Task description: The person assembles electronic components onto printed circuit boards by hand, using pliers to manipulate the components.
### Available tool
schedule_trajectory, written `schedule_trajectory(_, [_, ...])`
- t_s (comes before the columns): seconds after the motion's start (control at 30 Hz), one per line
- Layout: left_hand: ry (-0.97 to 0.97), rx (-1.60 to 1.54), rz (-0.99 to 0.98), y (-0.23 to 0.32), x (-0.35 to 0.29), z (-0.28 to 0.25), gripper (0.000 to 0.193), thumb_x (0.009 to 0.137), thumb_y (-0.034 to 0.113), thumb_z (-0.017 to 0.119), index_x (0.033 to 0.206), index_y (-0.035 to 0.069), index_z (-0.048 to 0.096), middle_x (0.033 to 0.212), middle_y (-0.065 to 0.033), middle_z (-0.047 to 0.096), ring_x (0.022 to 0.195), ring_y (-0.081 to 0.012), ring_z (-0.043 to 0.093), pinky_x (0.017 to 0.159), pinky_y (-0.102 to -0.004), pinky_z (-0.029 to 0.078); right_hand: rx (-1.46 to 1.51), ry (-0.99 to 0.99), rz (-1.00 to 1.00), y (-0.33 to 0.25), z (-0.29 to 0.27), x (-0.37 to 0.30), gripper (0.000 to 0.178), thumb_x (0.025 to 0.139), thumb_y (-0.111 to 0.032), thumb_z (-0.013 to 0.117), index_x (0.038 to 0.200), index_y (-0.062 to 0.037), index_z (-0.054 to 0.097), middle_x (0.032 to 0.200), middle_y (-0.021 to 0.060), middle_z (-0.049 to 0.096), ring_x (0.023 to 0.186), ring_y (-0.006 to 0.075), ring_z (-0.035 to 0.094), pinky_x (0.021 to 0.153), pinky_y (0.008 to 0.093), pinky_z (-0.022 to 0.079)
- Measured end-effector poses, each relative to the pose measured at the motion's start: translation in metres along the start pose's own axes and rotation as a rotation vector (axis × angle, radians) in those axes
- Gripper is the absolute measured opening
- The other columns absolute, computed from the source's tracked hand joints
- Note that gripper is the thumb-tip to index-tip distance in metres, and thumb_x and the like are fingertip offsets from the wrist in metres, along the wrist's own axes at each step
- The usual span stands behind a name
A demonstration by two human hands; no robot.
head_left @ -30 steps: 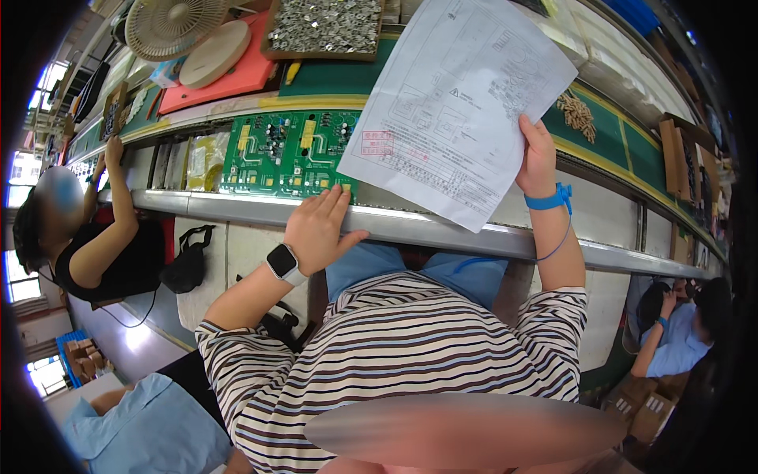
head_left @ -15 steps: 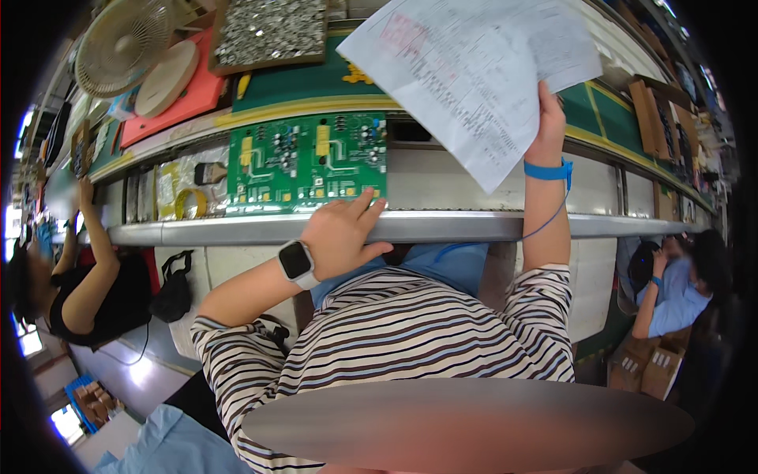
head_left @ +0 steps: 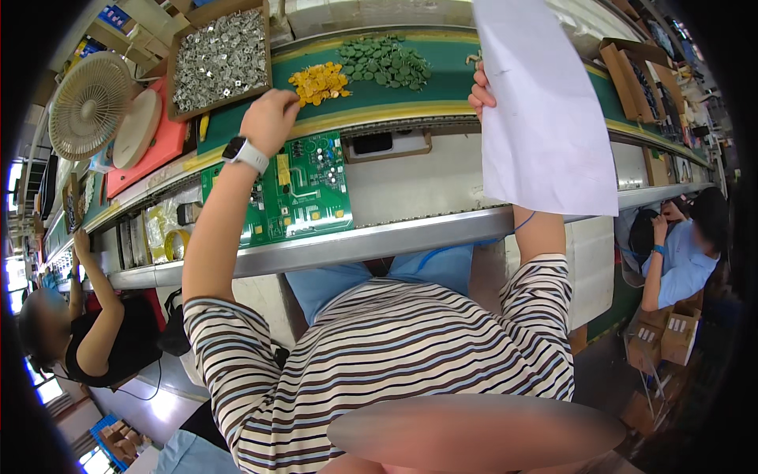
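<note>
My right hand point(head_left: 482, 93) is closed round a white paper sheet point(head_left: 549, 118) at the right. The sheet hangs upright, its plain side showing, and covers my right wrist. My left hand point(head_left: 271, 120) reaches over the bench with its fingers bent together. Its fingertips are at the left edge of a pile of yellow disc-shaped components point(head_left: 318, 83); whether one is between them is hidden. Green circuit boards point(head_left: 304, 189) populated with parts lie below that hand, partly behind my left forearm. Farther right is a heap of dark green disc components point(head_left: 384, 63).
A cardboard box of small metal pieces point(head_left: 221, 59) stands at the back left, near a fan point(head_left: 91, 107). A metal rail point(head_left: 379, 233) runs along the near edge. Co-workers sit at the left point(head_left: 103, 324) and right point(head_left: 683, 253). Cardboard boxes point(head_left: 632, 83) stand at the far right.
My left hand has moved from the circuit boards up and away to the yellow components. The paper in my right hand has swung rightward and turned its plain side to view, uncovering the green discs.
</note>
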State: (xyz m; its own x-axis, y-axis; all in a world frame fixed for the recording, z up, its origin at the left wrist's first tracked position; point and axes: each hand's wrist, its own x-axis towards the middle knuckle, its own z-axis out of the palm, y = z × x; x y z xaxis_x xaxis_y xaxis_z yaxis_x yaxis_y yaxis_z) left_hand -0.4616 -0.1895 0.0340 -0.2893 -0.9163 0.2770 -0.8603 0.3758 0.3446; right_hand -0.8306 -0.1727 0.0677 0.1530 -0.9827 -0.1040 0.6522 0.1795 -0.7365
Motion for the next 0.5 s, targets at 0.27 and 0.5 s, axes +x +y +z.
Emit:
schedule_trajectory(0.27, [-0.053,0.126,-0.082,0.013,0.035,0.037,0.020,0.080,0.024,0.058,0.084,0.005,0.061,0.086,-0.0144,0.060,0.079,-0.0323,0.058,0.071,-0.0399,0.047,-0.146,0.113,-0.090,0.017,0.003,0.013,0.025,0.090,-0.015,0.045,0.108,0.0023,0.047,0.078,0.0060,0.049,0.052,0.0098,0.037,0.052,0.0256,0.034])
schedule_trajectory(0.5, [-0.003,0.053,-0.072,0.008,0.026,0.032,0.018,0.080,0.022,0.058,0.085,0.004,0.059,0.084,-0.0135,0.061,0.078,-0.0314,0.059,0.069,-0.0386,0.047,-0.134,0.118,-0.084,0.020,-0.002,0.014,0.025,0.090,-0.013,0.044,0.110,0.0024,0.048,0.081,0.0061,0.050,0.053,0.0087,0.039,0.054,0.0239,0.035])
